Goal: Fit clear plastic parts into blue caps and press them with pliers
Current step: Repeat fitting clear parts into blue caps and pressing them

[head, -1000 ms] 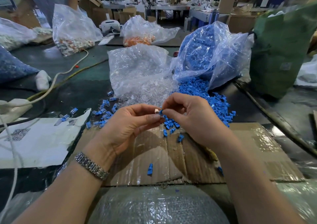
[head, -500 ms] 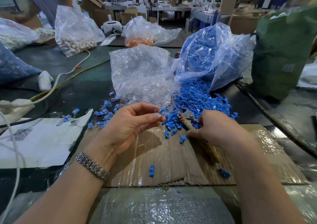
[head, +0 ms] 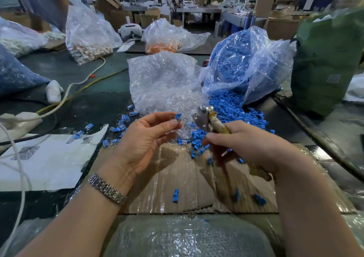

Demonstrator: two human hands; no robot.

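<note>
My left hand (head: 145, 138) pinches a small blue cap (head: 178, 117) with a clear part in it between thumb and fingertips, above the cardboard. My right hand (head: 242, 146) grips the taped handles of the pliers (head: 206, 119), whose metal jaws point up and left, a short way right of the cap. A spilled pile of blue caps (head: 232, 111) lies just beyond, out of a clear bag of blue caps (head: 242, 63). A bag of clear plastic parts (head: 163, 83) sits beside it. Assembled pieces (head: 120, 126) lie to the left.
A flat cardboard sheet (head: 177, 180) covers the near table, with loose blue caps on it. White paper (head: 45, 158) and cables (head: 65, 97) lie at left. A green sack (head: 327, 59) stands right. Other plastic bags (head: 88, 32) sit farther back. Bubble wrap (head: 181, 237) is nearest me.
My right hand left the cap, took up the pliers from the table and raised them toward my left hand. My left hand kept hold of the cap.
</note>
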